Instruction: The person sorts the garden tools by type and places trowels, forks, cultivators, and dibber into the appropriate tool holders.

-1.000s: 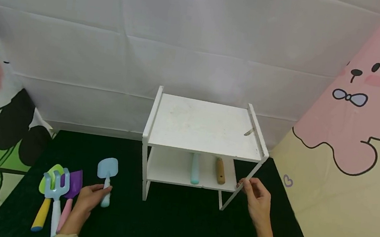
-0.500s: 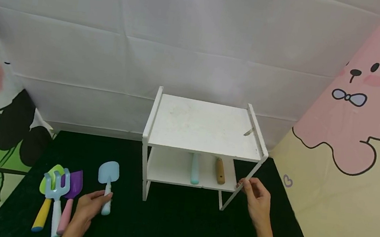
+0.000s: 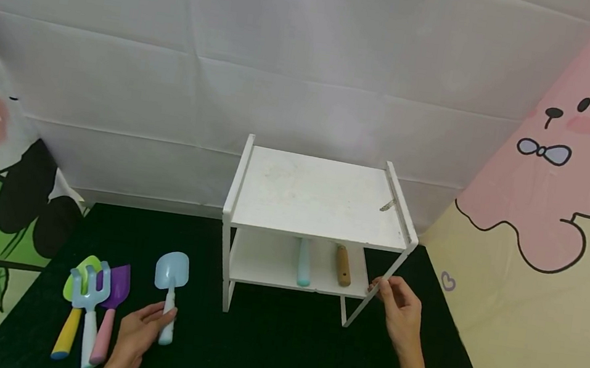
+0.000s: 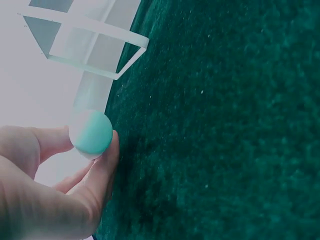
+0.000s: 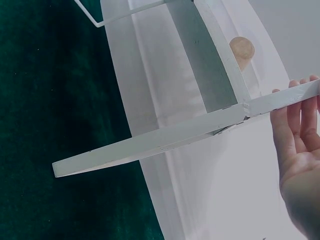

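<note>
In the head view my left hand [image 3: 140, 333] pinches the pale handle of a light blue toy garden trowel [image 3: 172, 271], its blade pointing away from me. The left wrist view looks at the round mint handle end [image 4: 95, 134] between thumb and fingers, with the blade hidden behind it. My right hand [image 3: 402, 320] holds the right front leg of a small white two-tier shelf [image 3: 321, 197]. Fingers [image 5: 283, 132] wrap that leg in the right wrist view. On the lower tier lie a teal handle [image 3: 304, 263] and a wooden handle [image 3: 342, 266]; their far ends are hidden under the top board.
Left of my left hand lie a light blue hand fork [image 3: 92, 300], a purple spade with a pink handle [image 3: 118, 286] and a green-headed tool with a yellow handle [image 3: 66, 331], partly overlapping. A dark green cloth [image 3: 261, 354] covers the table; a white backdrop [image 3: 312, 56] hangs behind.
My left hand has moved the trowel slightly toward me and to the right. The right hand stays on the shelf leg, and the shelf has not shifted.
</note>
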`<action>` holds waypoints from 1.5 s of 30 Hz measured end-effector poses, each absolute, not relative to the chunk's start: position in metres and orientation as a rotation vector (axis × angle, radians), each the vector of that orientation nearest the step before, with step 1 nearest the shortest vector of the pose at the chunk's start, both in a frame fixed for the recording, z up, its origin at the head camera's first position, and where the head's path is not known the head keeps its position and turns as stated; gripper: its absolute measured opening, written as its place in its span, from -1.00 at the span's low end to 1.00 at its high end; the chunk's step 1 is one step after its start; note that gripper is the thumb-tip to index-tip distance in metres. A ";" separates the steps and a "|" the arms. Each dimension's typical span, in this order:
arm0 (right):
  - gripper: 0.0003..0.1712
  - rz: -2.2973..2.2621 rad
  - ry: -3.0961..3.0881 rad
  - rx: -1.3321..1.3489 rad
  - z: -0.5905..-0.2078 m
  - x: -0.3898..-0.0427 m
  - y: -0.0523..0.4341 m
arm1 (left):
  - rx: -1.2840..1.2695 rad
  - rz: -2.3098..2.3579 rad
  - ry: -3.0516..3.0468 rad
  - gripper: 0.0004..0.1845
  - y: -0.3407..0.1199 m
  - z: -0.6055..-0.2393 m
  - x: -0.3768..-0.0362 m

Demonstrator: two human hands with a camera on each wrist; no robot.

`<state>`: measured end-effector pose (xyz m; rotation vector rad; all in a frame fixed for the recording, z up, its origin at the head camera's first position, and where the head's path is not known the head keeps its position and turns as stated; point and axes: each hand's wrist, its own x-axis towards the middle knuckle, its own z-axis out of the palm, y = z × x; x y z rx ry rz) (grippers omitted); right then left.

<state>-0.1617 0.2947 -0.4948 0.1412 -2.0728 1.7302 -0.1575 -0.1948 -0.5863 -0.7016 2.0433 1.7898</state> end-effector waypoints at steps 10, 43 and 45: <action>-0.84 1.726 -2.078 0.147 -0.494 -0.161 0.294 | -0.790 1.856 2.038 -0.05 -0.185 -0.576 -0.147; -0.84 1.734 -2.085 0.094 -0.498 -0.163 0.294 | -0.931 2.019 2.173 -0.10 -0.155 -0.556 -0.102; -0.84 1.738 -2.084 0.090 -0.498 -0.163 0.294 | -0.924 2.021 2.199 -0.12 -0.154 -0.555 -0.100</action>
